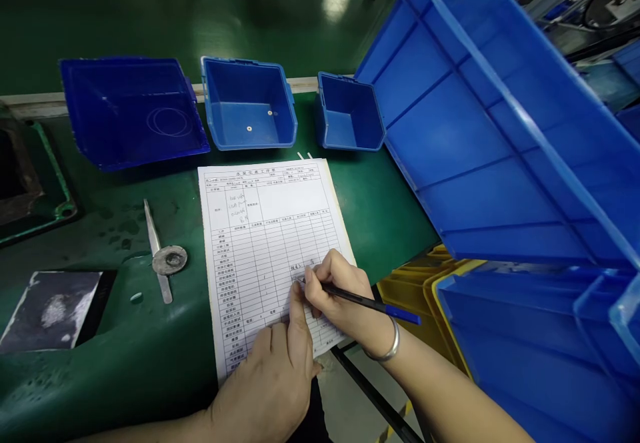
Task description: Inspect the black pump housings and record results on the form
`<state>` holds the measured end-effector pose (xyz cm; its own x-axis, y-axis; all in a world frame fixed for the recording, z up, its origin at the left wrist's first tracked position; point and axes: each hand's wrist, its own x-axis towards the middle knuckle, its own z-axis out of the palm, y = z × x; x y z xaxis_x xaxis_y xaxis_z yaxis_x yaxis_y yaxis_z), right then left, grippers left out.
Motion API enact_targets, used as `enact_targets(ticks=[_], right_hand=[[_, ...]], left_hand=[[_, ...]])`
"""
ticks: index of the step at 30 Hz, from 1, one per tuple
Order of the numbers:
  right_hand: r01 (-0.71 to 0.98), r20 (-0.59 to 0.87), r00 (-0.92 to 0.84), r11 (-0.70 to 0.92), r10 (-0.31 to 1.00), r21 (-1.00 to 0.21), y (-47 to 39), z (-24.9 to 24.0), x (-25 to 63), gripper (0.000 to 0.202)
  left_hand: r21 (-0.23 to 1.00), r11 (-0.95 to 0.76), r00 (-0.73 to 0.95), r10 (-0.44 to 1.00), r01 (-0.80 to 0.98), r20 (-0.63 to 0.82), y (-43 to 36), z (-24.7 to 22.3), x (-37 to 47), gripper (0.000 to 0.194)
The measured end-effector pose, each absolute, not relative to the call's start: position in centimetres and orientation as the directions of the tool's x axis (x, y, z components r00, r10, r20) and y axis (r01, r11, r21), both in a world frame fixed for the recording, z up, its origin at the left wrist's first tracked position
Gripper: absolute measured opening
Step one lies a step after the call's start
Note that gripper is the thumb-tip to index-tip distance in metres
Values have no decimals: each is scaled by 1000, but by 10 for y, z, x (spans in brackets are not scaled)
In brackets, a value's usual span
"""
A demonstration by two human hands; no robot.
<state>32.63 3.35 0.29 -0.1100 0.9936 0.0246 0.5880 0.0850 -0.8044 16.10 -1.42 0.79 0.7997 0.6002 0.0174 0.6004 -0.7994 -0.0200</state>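
Note:
A printed paper form (pixel 280 196) with a ruled table and handwriting lies on the green table, its lower right part reaching past the table edge. My right hand (pixel 345 289) is closed around a black pen with a blue cap end (pixel 367 301), its tip at a cell on the right of the form. My left hand (pixel 280 363) lies over the form's lower edge. Its index finger points up to the pen tip and presses the sheet, the other fingers are bent, and the thumb shows at the paper's edge.
Three small blue bins (pixel 250 141) line the back; the middle one holds a few small rings. A large blue crate (pixel 480 123) tilts at right, above yellow and blue crates (pixel 540 336). Tweezers (pixel 153 229), a round metal part (pixel 170 260) and a dark square plate (pixel 50 313) lie left.

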Motion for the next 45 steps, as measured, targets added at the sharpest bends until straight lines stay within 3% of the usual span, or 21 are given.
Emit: enact_targets(ticks=[8,27,45], right_hand=[[619,94,-53,107,994,-778,28,1,328,29],[618,37,-100,91,994,-781,31,0,328,28],[648,94,-96,134,991,-749,31,1,328,27]], left_hand=[[-11,-800,800,600,600,32,-14,6,161,57],[3,-803,803,595,596,28,-13,7,160,58],[4,-777,777,629,629,17,-15,8,160,54]])
